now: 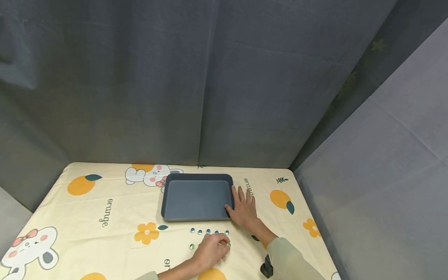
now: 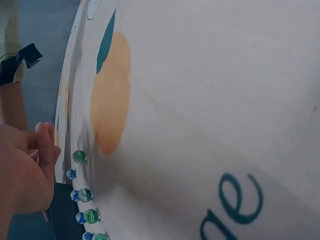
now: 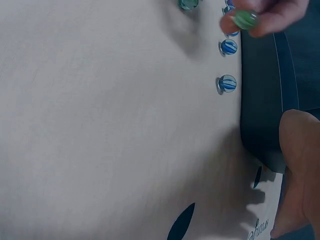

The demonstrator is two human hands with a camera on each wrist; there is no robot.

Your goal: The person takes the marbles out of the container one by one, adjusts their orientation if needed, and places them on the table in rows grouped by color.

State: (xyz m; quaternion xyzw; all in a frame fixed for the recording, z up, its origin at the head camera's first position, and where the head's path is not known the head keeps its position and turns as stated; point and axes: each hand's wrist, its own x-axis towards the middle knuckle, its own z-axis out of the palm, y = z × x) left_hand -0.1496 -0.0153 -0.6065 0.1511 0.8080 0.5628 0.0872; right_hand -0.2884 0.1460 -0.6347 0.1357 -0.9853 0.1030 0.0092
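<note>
My left hand (image 1: 211, 249) pinches a green marble (image 3: 245, 20) between thumb and finger, just above the cloth. Several blue marbles (image 1: 192, 230) lie in a row along the near side of a dark grey baking tray (image 1: 197, 200). Nearer to me is a row of green marbles (image 2: 91, 216), partly hidden by the left hand in the head view; one green marble (image 1: 191, 246) shows at its left end. My right hand (image 1: 243, 210) rests at the tray's right side with fingers spread, its thumb over the rim. Nothing lies in the tray.
A cream cloth (image 1: 122, 217) printed with oranges, flowers and rabbits covers the table. Grey curtains (image 1: 140, 97) stand behind and at the sides. A black strap (image 1: 266, 267) sits at the right wrist.
</note>
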